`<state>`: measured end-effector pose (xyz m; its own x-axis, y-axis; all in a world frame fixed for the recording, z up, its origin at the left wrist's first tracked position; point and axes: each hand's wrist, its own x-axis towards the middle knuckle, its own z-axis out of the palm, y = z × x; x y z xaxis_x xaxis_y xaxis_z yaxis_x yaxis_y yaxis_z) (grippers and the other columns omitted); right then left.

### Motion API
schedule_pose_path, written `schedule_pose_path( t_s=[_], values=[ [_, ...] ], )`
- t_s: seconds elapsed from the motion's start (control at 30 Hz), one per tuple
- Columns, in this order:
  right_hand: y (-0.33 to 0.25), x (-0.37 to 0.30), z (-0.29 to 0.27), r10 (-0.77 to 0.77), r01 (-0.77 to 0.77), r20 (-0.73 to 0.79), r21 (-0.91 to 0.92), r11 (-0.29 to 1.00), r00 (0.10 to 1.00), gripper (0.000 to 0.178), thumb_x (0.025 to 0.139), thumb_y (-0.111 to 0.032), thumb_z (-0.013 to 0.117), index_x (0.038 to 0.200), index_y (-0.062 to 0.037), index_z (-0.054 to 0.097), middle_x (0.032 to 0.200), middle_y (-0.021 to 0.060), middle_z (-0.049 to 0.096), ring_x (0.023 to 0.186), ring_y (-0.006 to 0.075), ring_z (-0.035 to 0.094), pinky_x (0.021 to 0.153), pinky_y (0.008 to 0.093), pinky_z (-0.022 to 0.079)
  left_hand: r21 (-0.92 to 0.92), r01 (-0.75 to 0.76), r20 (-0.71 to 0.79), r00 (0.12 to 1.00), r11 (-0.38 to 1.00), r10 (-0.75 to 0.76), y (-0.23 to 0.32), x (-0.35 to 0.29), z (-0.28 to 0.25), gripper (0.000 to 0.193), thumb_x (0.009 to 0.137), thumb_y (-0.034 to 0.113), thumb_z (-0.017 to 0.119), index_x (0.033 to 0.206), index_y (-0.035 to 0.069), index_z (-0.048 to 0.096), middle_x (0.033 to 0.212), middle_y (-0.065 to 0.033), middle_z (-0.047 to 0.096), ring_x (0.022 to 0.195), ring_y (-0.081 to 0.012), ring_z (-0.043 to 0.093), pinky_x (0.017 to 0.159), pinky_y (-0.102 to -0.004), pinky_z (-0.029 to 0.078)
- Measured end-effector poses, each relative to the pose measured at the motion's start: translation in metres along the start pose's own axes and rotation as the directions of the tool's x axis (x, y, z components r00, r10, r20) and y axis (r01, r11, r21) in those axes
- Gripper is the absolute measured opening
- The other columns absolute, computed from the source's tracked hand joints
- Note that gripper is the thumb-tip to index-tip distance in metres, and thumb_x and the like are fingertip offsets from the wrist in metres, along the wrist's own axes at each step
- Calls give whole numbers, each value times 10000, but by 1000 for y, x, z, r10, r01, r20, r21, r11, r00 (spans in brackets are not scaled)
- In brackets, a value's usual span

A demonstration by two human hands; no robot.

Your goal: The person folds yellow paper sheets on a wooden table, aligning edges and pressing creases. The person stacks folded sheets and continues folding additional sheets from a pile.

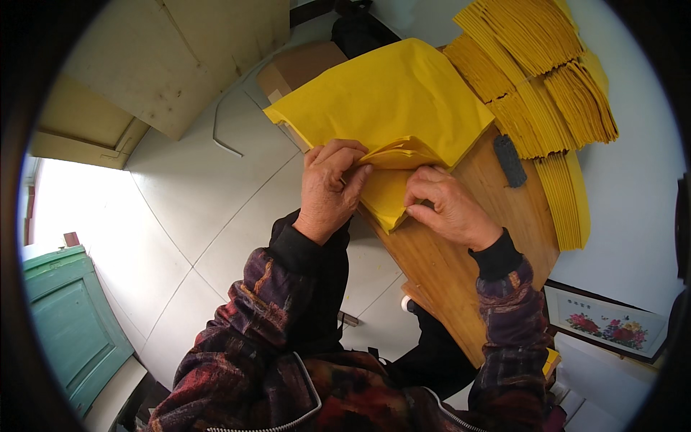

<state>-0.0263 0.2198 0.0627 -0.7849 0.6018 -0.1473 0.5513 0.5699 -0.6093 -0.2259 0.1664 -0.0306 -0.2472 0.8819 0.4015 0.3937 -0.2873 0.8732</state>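
Between my hands is a folded yellow paper sheet [386,196], its layers gaping in the middle. My left hand [330,189] pinches its left side between thumb and fingers. At the lower right edge, the thumb and curled fingers of my right hand [448,207] close on the paper. Beyond both hands, a broad spread of yellow sheets [403,86] lies over the table's left end and continues up to the folded piece. Whether the two are joined is hidden by my fingers.
Piled bundles of pleated yellow paper [533,101] stand against the wall on the wooden table [504,216]. Beside them lies a dark grey block [510,160]. A cardboard box [299,65] sits behind the sheets. A framed flower picture [606,322] leans at right; a green cabinet door [75,324] is at left.
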Motion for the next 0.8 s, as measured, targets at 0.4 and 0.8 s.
schedule_pose_path(
  t_s=[0.4,0.8],
  values=[
    [2,1,0,-2,3,-44,17,1000,999,58,803,-55,599,812,1,607,816,142,596,821,324,575,723,403,470,-14,25,12,1000,1000,-25,1,0,0,124,791,71,695,907,53,655,983,-57,662,915,-255,615,908,-355,384],
    [-17,3,-10,140,-125,-195,88,988,971,65,823,-43,586,830,21,574,793,158,604,701,271,613,632,339,482,-88,32,91,996,996,-24,1,-1,-9,311,830,303,692,940,14,658,1034,-112,648,979,-292,575,952,-377,367]
  ],
)
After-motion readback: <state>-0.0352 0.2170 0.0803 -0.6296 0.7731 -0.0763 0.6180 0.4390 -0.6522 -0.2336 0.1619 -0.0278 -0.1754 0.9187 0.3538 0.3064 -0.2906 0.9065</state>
